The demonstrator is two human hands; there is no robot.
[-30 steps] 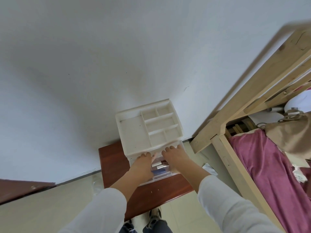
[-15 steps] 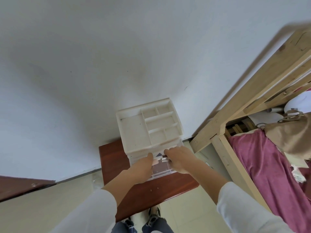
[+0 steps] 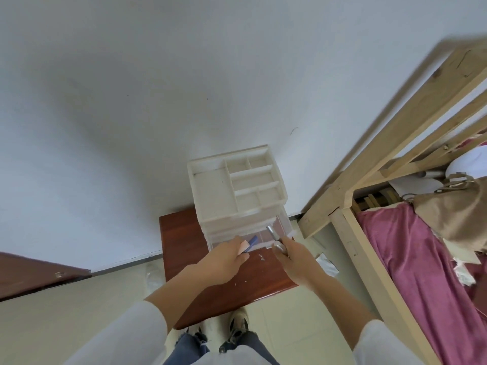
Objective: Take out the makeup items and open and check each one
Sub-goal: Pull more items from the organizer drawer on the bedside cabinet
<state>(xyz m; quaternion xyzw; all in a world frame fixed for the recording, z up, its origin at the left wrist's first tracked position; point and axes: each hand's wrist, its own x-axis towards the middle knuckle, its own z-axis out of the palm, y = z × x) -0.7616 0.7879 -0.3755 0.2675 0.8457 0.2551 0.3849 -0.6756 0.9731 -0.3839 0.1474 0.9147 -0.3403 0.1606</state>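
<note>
Head view: right hand (image 3: 296, 259) holds silver tube (image 3: 275, 237) pointing toward drawer (image 3: 283, 227).

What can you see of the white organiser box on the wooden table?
The organiser box is white, plastic-looking, standing upright at the back of the reddish wooden table by the wall. Its open top tray has one large compartment on the left and smaller ones on the right, all bare. Stacked drawers sit below; a clear drawer is pulled out toward the person, looking mostly emptied.
</note>
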